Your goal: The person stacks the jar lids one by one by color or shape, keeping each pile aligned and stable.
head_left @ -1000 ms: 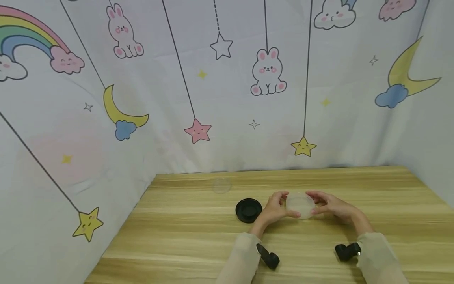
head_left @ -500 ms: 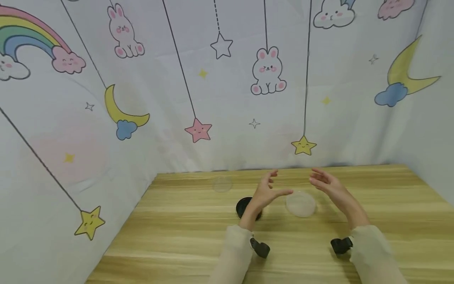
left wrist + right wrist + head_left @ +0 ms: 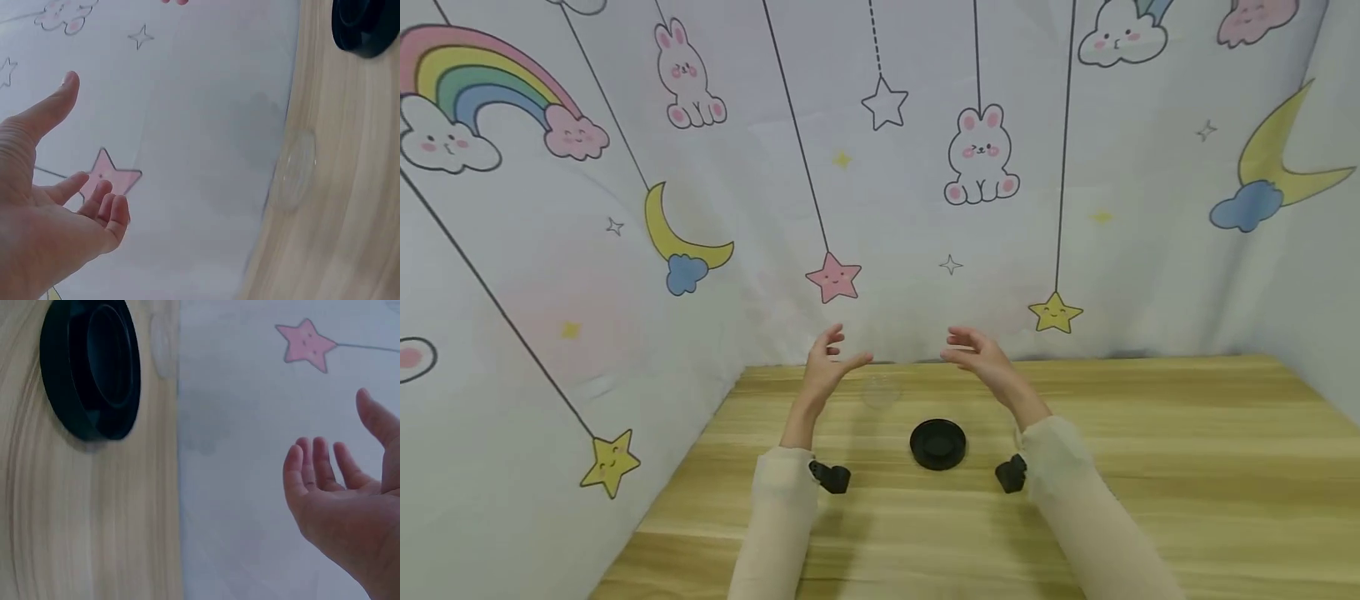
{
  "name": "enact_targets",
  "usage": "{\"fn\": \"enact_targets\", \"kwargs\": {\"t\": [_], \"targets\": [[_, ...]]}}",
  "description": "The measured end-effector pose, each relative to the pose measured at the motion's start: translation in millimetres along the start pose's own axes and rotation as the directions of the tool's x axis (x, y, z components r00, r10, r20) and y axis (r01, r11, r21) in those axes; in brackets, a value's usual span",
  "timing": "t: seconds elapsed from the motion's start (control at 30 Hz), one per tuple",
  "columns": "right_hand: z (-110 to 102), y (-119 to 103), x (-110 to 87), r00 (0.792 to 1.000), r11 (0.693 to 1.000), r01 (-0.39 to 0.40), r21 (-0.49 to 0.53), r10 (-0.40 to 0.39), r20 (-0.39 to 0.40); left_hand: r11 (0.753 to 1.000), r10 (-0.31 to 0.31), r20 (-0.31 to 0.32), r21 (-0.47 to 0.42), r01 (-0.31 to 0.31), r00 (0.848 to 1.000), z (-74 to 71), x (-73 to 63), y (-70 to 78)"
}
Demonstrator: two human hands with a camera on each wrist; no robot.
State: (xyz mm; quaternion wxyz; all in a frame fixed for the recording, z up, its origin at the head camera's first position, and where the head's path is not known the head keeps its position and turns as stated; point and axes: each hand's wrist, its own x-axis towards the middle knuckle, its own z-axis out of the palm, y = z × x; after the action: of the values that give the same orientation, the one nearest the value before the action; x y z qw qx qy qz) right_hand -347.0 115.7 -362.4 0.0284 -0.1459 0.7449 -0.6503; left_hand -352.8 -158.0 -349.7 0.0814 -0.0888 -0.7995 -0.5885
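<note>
My left hand (image 3: pixel 825 371) is raised above the back of the table, left of a clear round disc (image 3: pixel 880 390). Facing it from the right is my right hand (image 3: pixel 988 360). Both hold nothing, their fingers loosely bent and thumbs apart. On the table between the forearms lies a black round dish (image 3: pixel 938 444) with a raised inner ring, large in the right wrist view. The clear disc lies behind it near the wall and shows faintly in the left wrist view. The translucent round container from the earlier frames is out of sight; the right sleeve (image 3: pixel 1060 454) covers that spot.
The wooden table (image 3: pixel 1187 467) ends at a white cloth wall (image 3: pixel 910 317) printed with stars, moons and rabbits. More cloth stands along the left and right sides. Black wrist cameras (image 3: pixel 831 477) sit below the hands.
Both hands let go of the translucent container, rose off it and moved left to above the clear disc. The black dish stays where it lay; the head view has shifted slightly.
</note>
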Motion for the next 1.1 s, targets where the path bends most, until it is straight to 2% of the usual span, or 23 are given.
{"fn": "enact_targets", "kwargs": {"t": [0.1, 0.27, 0.47, 0.63, 0.7, 0.83, 0.93, 0.97, 1.0, 1.03, 1.1], "targets": [[21, 10, 14.6, 1.0, 1.0, -0.026, 0.004, 0.026, 0.01, 0.996, -0.083, -0.01, -0.045, 0.082, 0.997, -12.2, 1.7, -18.0], [38, 28, 29.0, 0.996, 0.995, -0.09, -0.043, 0.09, -0.001, 0.974, -0.177, 0.001, -0.142, 0.176, 0.984, -6.1, 6.0, -51.9], [46, 42, 35.4, 0.99, 0.988, -0.134, -0.071, 0.136, 0.023, 0.955, -0.228, -0.01, -0.199, 0.222, 0.974, 4.7, 10.6, -78.6], [55, 53, 44.4, 0.987, 0.983, -0.148, -0.11, 0.154, 0.049, 0.939, -0.263, -0.017, -0.235, 0.252, 0.965, 6.5, 12.9, -91.6], [57, 65, 51.3, 0.989, 0.986, -0.121, -0.117, 0.13, 0.075, 0.933, -0.273, -0.004, -0.246, 0.264, 0.962, 9.6, 14.1, -95.6], [53, 132, 97.8, 0.99, 0.994, -0.002, -0.112, 0.018, 0.137, 0.923, -0.294, 0.022, -0.254, 0.29, 0.956, 14.3, 17.5, -103.4], [52, 173, 129.6, 0.988, 0.985, -0.003, -0.175, 0.03, 0.153, 0.929, -0.296, 0.029, -0.225, 0.295, 0.955, 16.4, 19.4, -106.0], [53, 177, 134.4, 0.986, 0.981, -0.026, -0.193, 0.057, 0.156, 0.931, -0.293, 0.032, -0.219, 0.293, 0.956, 16.7, 20.0, -106.4], [55, 172, 133.2, 0.982, 0.977, -0.073, -0.202, 0.106, 0.158, 0.934, -0.292, 0.039, -0.206, 0.294, 0.956, 16.8, 20.2, -106.7], [56, 169, 132.5, 0.977, 0.975, -0.085, -0.207, 0.123, 0.174, 0.936, -0.292, 0.049, -0.192, 0.296, 0.955, 16.9, 20.2, -106.9], [62, 143, 115.4, 0.968, 0.97, -0.134, -0.203, 0.172, 0.181, 0.94, -0.291, 0.078, -0.164, 0.3, 0.954, 16.7, 20.4, -107.4]]}}
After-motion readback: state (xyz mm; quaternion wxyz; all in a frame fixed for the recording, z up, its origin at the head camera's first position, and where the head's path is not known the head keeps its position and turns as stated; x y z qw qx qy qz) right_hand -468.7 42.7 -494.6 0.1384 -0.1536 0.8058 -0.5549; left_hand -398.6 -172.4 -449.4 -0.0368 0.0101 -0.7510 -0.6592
